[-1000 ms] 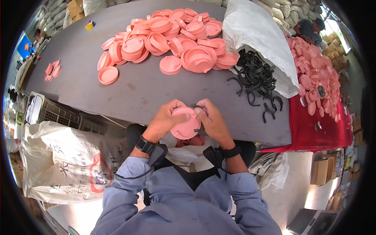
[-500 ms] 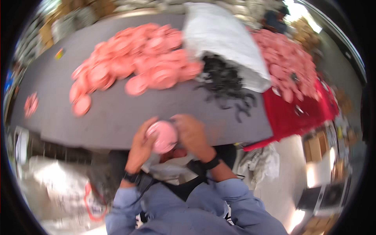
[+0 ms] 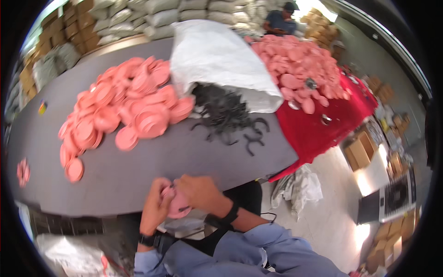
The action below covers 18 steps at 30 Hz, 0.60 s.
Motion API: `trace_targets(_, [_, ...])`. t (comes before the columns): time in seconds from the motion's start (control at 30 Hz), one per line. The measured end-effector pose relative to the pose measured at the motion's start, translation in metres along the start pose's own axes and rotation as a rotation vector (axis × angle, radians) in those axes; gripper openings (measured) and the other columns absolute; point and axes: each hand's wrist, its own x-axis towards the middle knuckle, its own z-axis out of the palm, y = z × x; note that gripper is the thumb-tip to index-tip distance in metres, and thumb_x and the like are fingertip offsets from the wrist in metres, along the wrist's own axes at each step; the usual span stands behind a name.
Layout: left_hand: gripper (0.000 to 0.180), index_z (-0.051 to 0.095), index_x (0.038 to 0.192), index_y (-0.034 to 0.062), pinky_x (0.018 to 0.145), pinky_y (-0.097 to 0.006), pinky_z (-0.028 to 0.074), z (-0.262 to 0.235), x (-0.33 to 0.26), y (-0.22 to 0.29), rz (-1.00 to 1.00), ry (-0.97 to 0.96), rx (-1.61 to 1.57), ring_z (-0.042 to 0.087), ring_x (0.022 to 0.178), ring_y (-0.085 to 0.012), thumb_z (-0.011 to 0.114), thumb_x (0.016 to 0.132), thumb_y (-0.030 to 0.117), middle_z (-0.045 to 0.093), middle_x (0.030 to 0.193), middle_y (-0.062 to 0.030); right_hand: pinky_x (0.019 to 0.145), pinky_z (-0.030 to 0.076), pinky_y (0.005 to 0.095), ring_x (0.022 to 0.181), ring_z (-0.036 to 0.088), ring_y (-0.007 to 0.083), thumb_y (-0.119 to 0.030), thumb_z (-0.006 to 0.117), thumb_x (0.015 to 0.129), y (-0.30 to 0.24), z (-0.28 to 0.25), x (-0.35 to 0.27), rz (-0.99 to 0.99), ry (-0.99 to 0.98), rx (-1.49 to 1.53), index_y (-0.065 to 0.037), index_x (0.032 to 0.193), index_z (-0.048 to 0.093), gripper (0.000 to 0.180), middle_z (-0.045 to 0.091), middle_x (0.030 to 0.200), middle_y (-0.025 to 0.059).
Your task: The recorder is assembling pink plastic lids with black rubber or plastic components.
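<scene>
Close to my body, at the table's near edge, a round pink plastic lid-like piece point(image 3: 179, 206) is between my two hands. My left hand point(image 3: 154, 205) grips it from the left side, with fingers curled around the rim. Over its upper right side my right hand point(image 3: 201, 191) is closed; a dark bit shows on the piece's lower edge. What the right fingertips pinch is hidden. Beyond my hands lie loose black curved plastic pieces point(image 3: 226, 113), spilling from the mouth of a white woven sack point(image 3: 214, 55). A heap of similar pink round pieces point(image 3: 105, 119) covers the table to the left.
Another pink heap point(image 3: 295, 62) lies on a red cloth point(image 3: 307, 134) at the right. A person point(image 3: 280, 22) sits beyond it. Stacked sacks point(image 3: 161, 17) and cardboard boxes point(image 3: 69, 25) line the back. An open carton point(image 3: 360, 150) stands on the floor at right.
The view has shifted, so the table and heaps appear lower and farther left. My right hand has come across the pink piece, which now appears more tilted and more covered.
</scene>
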Motion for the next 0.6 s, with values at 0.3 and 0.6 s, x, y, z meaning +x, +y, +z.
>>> trace_targets(0.3, [0.017,0.057,0.11,0.0018,0.088,-0.028,0.05,-0.01,-0.017,-0.012,-0.172,0.094,-0.178,0.06,0.096,-0.011,0.063,0.095,-0.004,0.062,0.1,-0.0028,0.059,0.055,0.0377,0.073,0.069,0.0261,-0.019,0.07,0.081,-0.005,0.038,0.0,-0.04,-0.007,0.107,-0.007,0.102,0.065,0.024,0.061,0.088,0.0076])
trace_targets(0.6, [0.017,0.069,0.105,-0.0008,0.087,-0.03,0.054,-0.002,-0.006,-0.029,-0.173,0.135,-0.208,0.066,0.095,-0.0152,0.069,0.087,-0.003,0.073,0.103,-0.0079,0.075,0.057,0.0461,0.091,0.07,0.0394,-0.015,0.065,0.093,0.005,0.033,-0.02,0.189,0.071,0.441,-0.006,0.119,0.067,0.028,0.07,0.101,0.0159])
